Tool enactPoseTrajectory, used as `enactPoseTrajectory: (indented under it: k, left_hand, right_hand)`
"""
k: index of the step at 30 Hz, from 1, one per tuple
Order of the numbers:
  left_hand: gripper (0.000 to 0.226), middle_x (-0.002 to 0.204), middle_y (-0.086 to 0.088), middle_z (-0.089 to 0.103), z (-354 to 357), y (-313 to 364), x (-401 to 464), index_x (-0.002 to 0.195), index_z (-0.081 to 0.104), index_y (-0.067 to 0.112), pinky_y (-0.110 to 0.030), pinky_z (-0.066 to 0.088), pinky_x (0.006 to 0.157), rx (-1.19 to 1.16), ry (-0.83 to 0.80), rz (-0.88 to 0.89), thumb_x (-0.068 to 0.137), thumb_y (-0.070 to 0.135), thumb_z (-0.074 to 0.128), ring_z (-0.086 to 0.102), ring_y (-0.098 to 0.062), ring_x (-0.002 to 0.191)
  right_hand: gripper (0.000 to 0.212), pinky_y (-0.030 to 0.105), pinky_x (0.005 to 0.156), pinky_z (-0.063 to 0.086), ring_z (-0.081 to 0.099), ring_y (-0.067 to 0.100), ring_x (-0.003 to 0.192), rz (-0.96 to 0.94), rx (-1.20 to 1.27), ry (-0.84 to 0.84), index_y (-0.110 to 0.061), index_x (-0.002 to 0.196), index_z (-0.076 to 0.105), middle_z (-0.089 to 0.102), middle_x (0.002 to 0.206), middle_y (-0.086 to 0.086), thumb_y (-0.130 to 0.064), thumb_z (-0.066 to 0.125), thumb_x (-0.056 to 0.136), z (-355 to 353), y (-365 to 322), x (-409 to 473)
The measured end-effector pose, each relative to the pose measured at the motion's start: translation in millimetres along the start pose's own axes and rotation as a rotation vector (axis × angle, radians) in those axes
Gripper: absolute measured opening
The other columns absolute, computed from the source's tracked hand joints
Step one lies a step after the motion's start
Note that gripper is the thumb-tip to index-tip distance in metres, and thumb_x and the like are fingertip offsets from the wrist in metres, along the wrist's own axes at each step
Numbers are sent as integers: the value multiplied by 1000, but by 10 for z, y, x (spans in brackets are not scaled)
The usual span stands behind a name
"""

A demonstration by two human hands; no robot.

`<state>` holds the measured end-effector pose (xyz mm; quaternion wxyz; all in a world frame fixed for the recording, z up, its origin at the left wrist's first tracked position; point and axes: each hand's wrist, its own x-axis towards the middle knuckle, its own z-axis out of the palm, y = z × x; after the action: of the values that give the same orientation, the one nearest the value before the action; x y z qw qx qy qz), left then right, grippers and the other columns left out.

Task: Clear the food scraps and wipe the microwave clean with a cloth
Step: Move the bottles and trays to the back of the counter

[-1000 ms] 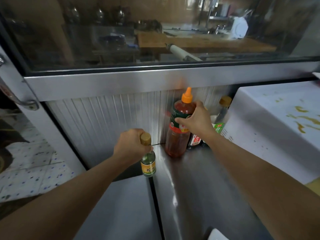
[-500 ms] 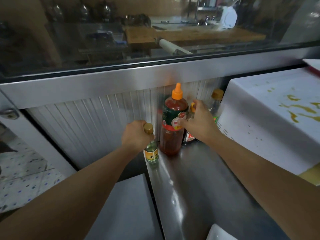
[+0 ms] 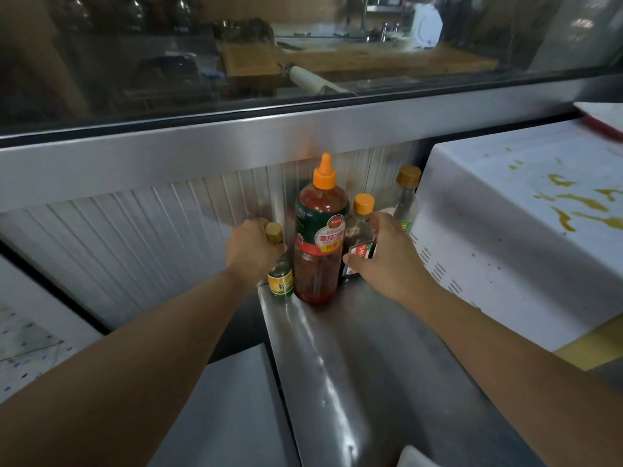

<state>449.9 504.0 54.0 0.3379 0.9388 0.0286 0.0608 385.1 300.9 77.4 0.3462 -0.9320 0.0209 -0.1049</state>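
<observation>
Head view of a steel counter against a ribbed metal back panel. The left hand was curled round the neck of a small green bottle with a gold cap, which stood upright at the far left edge of the counter; the fingers wrapped the neck just below the cap, and the yellow label showed beneath the hand. Just right of it, and touching or nearly touching it, stood a tall red sauce bottle with an orange nozzle cap, held by neither hand. The right hand grasped a small dark bottle with an orange cap, the thumb lying across the near side of its label and the fingers reaching round its far right side; whether the fingers closed fully behind it could not be told. Farther right stood a clear bottle with a brown cap, partly hidden by the hand.

The microwave, white, sat at the right of the counter, just beside the bottles; its top bore yellow-brown streaks and specks, and vent slots showed on its left wall. Neither hand touched it. A glass pane ran above the panel.
</observation>
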Motion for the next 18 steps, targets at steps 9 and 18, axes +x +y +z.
enactPoseTrajectory:
  k: [9,18]
  left_hand:
    - [25,79,1,57,56,-59,46,85,60,18,-29,41,64,24,58,11,70,23,79,53,-18,75]
    - [25,90,-7,64,43,-81,-19,95,61,11,-29,43,68,80,32,3,75,18,74,58,-24,82]
  right_hand:
    - [75,31,95,39,47,24,121,21,18,-39,-18,134,37,47,133,6,-25,78,72,10,40,-46]
    - [79,42,98,46,50,23,118,33,19,-89,-20,135,37,49,131,4,-22,79,69,-3,72,-135]
